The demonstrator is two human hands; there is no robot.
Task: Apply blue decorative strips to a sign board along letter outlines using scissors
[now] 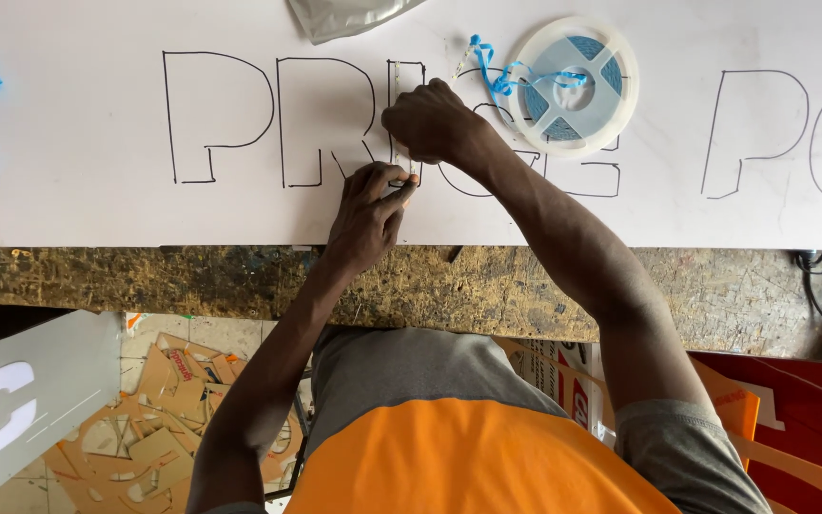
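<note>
On the white sheet [97, 205] covering the rough surface [525, 286], your left hand [365, 217] pinches the lower end of a thin strip [398, 81] between closed fingertips, while your right hand [435, 124] presses it down inside a drawn letter outline. Keep the strip straight and press evenly along it. Your hands hide most of the strip; what the right fingers hold cannot be told. A reel [573, 86] lies near.

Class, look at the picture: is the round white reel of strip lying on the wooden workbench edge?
No: the round white reel lies on the white board with outlined letters, beyond the right hand.
</note>
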